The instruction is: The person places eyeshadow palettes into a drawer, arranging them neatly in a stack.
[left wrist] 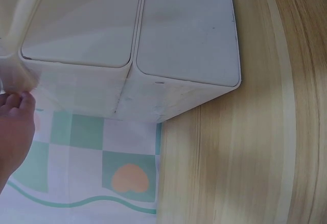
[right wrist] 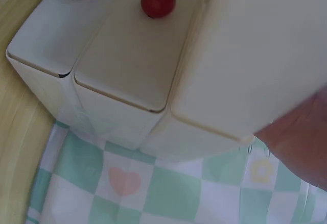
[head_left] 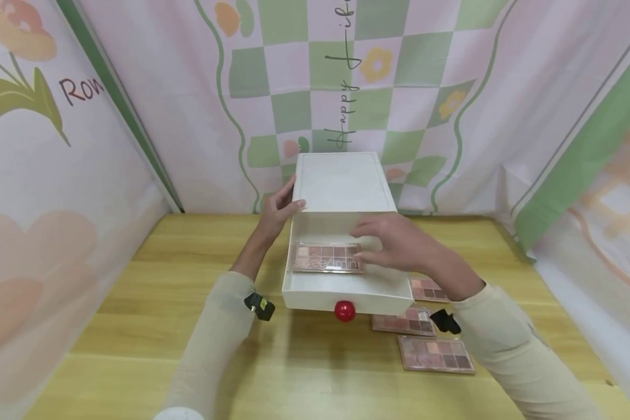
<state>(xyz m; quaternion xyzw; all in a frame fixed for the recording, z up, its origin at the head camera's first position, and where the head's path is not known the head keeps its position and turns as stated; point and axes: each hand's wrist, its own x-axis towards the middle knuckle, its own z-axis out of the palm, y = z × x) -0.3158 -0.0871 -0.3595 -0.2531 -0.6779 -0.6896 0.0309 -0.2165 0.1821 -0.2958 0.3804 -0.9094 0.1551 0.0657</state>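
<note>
A white drawer cabinet (head_left: pixel 345 182) stands on the table with its top drawer (head_left: pixel 315 300) pulled out by a red round knob (head_left: pixel 345 311). Inside that drawer, toward its left, lies an eyeshadow palette (head_left: pixel 325 252) with a clear lettered lid. My right hand (head_left: pixel 404 242) reaches in over the drawer, thumb by the palette's right end and fingers spread apart from it; whether the thumb touches is unclear. My left hand (head_left: pixel 277 214) rests against the cabinet's upper left side, thumb at the front edge. The left wrist view shows that hand (left wrist: pixel 15 127) beside the cabinet wall.
Three more eyeshadow palettes lie on the wooden table to the right: a near one (head_left: pixel 436 354), a middle one (head_left: pixel 409 322) and a far one (head_left: pixel 425 290) partly behind my right arm. Lower drawers (right wrist: pixel 125 55) with red knobs are closed. A patterned cloth (head_left: pixel 289 116) hangs behind.
</note>
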